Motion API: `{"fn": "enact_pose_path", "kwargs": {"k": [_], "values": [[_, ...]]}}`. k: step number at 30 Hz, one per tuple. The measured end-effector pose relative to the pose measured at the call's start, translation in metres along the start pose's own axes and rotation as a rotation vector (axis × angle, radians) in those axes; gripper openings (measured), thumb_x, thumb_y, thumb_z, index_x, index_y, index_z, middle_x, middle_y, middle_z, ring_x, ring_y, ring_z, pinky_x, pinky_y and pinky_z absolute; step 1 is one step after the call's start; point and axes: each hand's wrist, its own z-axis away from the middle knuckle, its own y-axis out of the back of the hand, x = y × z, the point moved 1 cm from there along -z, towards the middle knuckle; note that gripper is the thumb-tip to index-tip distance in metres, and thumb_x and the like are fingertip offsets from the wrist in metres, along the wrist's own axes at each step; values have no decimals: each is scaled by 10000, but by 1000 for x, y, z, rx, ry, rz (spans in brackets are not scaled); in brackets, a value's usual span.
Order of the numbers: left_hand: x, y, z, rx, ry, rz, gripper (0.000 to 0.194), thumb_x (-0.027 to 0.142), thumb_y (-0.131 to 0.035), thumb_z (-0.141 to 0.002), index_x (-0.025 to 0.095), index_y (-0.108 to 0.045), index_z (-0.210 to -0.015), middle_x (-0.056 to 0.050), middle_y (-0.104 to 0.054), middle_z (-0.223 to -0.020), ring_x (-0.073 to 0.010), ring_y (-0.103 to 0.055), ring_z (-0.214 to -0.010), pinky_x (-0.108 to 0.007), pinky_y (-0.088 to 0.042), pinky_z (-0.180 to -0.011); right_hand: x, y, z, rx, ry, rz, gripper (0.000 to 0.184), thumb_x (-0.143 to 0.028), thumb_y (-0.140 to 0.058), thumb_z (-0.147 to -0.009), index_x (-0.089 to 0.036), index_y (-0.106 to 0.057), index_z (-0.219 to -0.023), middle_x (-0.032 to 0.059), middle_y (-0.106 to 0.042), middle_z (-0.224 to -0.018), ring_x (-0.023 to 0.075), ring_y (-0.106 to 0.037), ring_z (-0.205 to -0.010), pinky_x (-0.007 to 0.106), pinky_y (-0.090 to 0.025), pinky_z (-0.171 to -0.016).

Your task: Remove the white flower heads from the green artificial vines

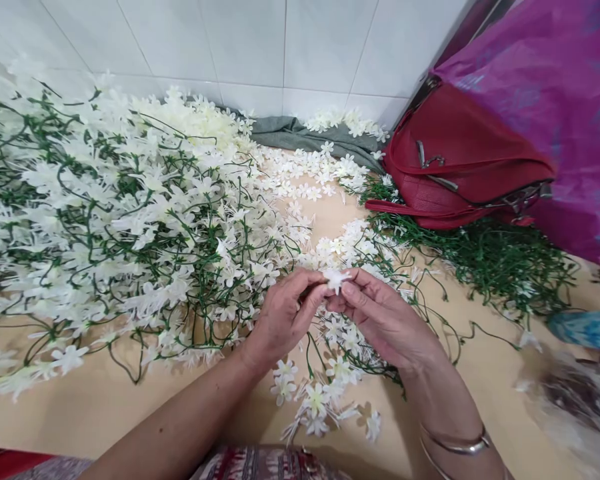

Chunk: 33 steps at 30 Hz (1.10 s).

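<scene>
A small white artificial flower (335, 280) is pinched between my two hands, just above the table. My left hand (294, 308) has thumb and forefinger closed at the flower's left side. On the other side, my right hand (375, 310) grips it between thumb and fingers; a bracelet circles that wrist. Loose white blossoms (316, 400) lie on the table below my hands, and more white petals (350, 243) are spread just beyond them. Thin green stems (313, 357) hang or lie beneath my fingers; whether one joins the held flower is hidden.
A large heap of white flowers on green stems (145, 220) covers the left. At right stand a red bag (470, 153), a pile of green stems (500, 260) and a purple plastic bag (565, 100). Grey cloth (290, 137) lies along the tiled wall (250, 47). Clear plastic (575, 407) sits front right.
</scene>
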Motion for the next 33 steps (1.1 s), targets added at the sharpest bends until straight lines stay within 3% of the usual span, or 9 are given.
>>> {"fn": "enact_pose_path", "kwargs": {"k": [4, 6, 10, 12, 16, 21, 27, 33], "values": [[-5, -3, 6, 130, 200, 238, 242, 318, -514, -1062, 231, -464, -1283, 43, -575, -746, -124, -534, -641, -243, -429, -631, -16, 7, 8, 62, 154, 110, 270, -440, -861, -798, -235, -725, -909, 20, -721, -909, 163, -681, -807, 318, -526, -826], [-6, -3, 6, 181, 248, 336, 260, 352, -516, -1063, 242, -431, -1282, 48, -565, -753, -127, -561, -683, -241, -451, -668, -26, 14, 9, 148, 269, 239, 228, -429, -829, -830, -240, -723, -898, 19, -708, -886, 171, -663, -810, 319, -511, -814], [-2, -2, 3, 142, 280, 364, 221, 376, -462, -1086, 211, -556, -1199, 15, -612, -801, -108, -522, -630, -236, -449, -637, -44, 22, -4, 294, 486, 744, 83, -316, -733, -899, -241, -702, -880, 26, -680, -851, 202, -623, -802, 346, -476, -783], [0, -1, 2, 122, 265, 356, 277, 383, -420, -1101, 194, -597, -1200, -8, -662, -828, -114, -552, -641, -255, -476, -673, -48, 21, -21, 296, 581, 1032, 45, -226, -688, -904, -234, -695, -860, 38, -679, -872, 218, -624, -813, 364, -469, -800], [2, 1, 1, 113, 253, 386, 339, 423, -403, -1103, 188, -631, -1191, -5, -653, -787, -118, -554, -623, -261, -475, -657, -44, 13, -58, 265, 593, 1533, 104, -126, -648, -897, -193, -718, -933, 107, -692, -981, 272, -636, -917, 384, -471, -826], [4, 5, 0, 133, 300, 368, 371, 446, -400, -1099, 190, -667, -1125, 6, -583, -795, -98, -422, -561, -249, -388, -559, -47, 16, -72, 278, 594, 1619, 181, -85, -584, -905, -191, -694, -807, 113, -701, -910, 287, -616, -908, 396, -457, -840], [7, 7, -3, 132, 317, 416, 351, 414, -388, -1105, 209, -671, -1135, -5, -600, -860, -101, -426, -586, -258, -384, -580, -45, 20, -70, 193, 610, 1676, 114, -133, -638, -900, -180, -710, -976, 119, -726, -1055, 302, -604, -1010, 399, -463, -902], [6, 6, -2, 148, 328, 444, 326, 382, -395, -1104, 208, -669, -1126, -7, -588, -866, -102, -423, -597, -268, -386, -610, -41, 20, -72, 192, 605, 1732, 170, -74, -586, -892, -147, -722, -963, 159, -724, -990, 336, -603, -957, 440, -462, -875]]}}
